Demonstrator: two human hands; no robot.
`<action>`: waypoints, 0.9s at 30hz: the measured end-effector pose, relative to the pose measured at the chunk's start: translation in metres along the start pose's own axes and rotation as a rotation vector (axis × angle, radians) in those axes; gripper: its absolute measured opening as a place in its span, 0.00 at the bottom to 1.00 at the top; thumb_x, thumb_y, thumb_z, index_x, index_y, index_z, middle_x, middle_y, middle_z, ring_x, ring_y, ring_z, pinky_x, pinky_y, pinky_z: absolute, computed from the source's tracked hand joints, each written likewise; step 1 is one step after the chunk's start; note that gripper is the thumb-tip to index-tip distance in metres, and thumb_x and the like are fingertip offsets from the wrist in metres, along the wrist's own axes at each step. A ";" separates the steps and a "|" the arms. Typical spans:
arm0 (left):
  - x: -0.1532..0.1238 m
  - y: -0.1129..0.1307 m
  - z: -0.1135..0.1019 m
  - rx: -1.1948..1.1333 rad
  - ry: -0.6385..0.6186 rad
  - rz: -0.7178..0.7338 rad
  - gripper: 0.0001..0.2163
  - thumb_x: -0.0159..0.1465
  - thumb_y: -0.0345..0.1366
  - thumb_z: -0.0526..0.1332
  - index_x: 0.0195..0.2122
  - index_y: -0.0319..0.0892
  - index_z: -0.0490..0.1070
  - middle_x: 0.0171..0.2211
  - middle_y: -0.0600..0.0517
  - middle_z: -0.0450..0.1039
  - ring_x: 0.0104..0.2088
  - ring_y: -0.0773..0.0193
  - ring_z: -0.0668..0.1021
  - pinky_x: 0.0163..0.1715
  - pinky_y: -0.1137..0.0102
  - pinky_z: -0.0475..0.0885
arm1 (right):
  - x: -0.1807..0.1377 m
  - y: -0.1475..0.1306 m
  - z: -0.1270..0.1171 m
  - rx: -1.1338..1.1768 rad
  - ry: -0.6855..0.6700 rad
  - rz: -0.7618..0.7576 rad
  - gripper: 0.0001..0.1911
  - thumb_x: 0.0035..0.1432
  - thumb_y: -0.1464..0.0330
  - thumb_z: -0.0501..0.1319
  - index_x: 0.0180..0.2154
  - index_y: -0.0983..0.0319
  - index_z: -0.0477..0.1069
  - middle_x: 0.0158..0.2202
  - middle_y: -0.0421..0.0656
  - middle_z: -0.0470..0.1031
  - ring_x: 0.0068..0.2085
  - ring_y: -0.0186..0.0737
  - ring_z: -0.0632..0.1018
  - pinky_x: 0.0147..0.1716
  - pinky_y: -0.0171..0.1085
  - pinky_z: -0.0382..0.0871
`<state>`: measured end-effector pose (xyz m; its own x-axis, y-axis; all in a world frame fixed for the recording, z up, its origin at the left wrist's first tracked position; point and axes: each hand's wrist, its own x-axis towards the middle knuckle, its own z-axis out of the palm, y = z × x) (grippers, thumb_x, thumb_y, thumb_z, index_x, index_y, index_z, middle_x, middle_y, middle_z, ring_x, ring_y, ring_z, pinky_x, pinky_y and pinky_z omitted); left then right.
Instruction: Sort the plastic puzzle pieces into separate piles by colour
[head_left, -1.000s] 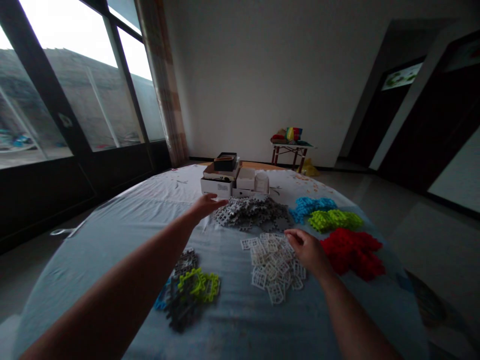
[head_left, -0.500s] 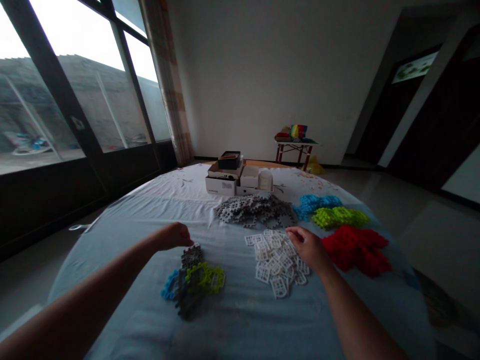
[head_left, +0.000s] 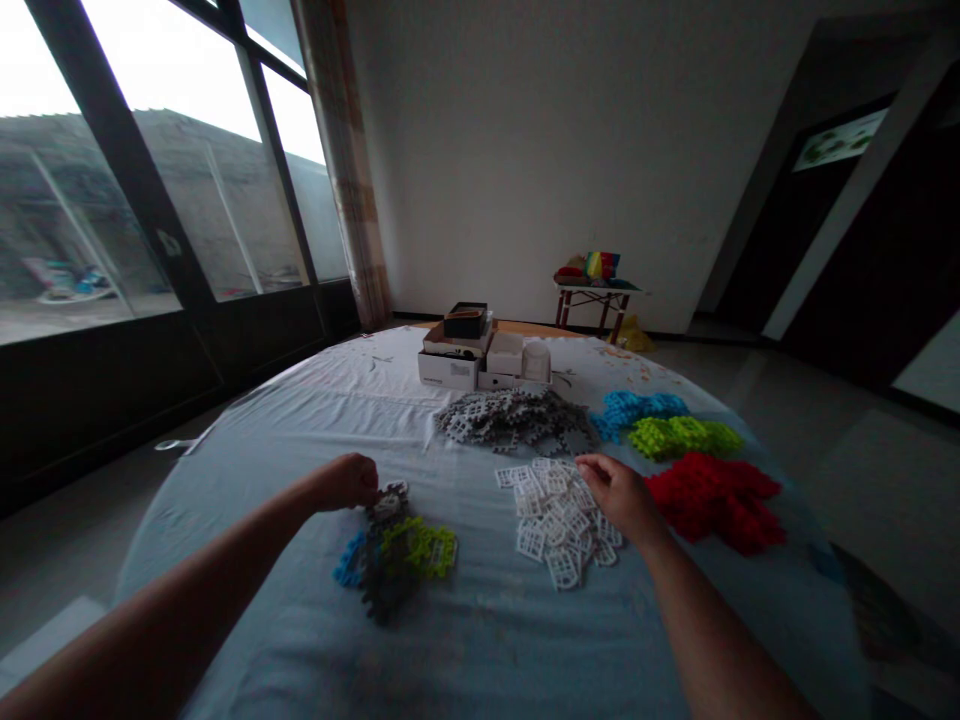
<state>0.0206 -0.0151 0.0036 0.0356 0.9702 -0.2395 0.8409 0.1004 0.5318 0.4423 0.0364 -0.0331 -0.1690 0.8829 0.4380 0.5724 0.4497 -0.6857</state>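
Note:
My left hand [head_left: 346,481] is curled closed at the far edge of a small joined cluster of grey, lime and blue lattice pieces [head_left: 397,548], its fingers on a grey piece [head_left: 390,497] there. My right hand [head_left: 619,494] rests on the right side of a loose pile of white lattice pieces [head_left: 555,520], fingers bent in a pinch; what they hold is hidden. Behind lie a grey pile [head_left: 510,420], a blue pile [head_left: 634,408], a lime pile [head_left: 682,436] and a red pile [head_left: 712,496].
All of it lies on a round table under a pale blue cloth [head_left: 300,420]. White cardboard boxes [head_left: 480,360] stand at the far side. A small table with colourful things [head_left: 592,285] is by the wall. Large windows run along the left.
My left hand drew back from the grey pile with a grey piece and came down to the mixed cluster. My right hand stayed on the white pile.

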 end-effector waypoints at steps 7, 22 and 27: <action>-0.007 0.002 -0.022 -0.131 0.084 -0.025 0.18 0.45 0.48 0.60 0.30 0.38 0.70 0.24 0.48 0.72 0.24 0.64 0.72 0.24 0.71 0.66 | 0.000 -0.001 -0.001 -0.002 0.017 0.007 0.14 0.55 0.62 0.52 0.37 0.61 0.72 0.36 0.46 0.76 0.38 0.43 0.76 0.40 0.40 0.69; 0.063 0.102 -0.011 -0.771 0.237 -0.016 0.28 0.44 0.54 0.64 0.40 0.37 0.69 0.41 0.41 0.72 0.31 0.65 0.74 0.29 0.71 0.69 | 0.002 0.001 -0.003 0.012 0.055 0.002 0.14 0.55 0.62 0.52 0.37 0.61 0.72 0.36 0.47 0.77 0.38 0.43 0.77 0.40 0.40 0.70; 0.064 0.100 -0.011 -0.637 0.320 -0.018 0.31 0.43 0.53 0.64 0.43 0.37 0.67 0.40 0.43 0.72 0.33 0.63 0.75 0.29 0.71 0.69 | 0.004 0.000 -0.006 0.001 0.058 0.015 0.13 0.55 0.63 0.52 0.37 0.61 0.72 0.37 0.47 0.76 0.39 0.43 0.76 0.41 0.40 0.69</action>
<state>0.1012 0.0594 0.0504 -0.2174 0.9746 -0.0546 0.3576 0.1315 0.9246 0.4464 0.0395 -0.0281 -0.1136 0.8800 0.4611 0.5735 0.4371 -0.6929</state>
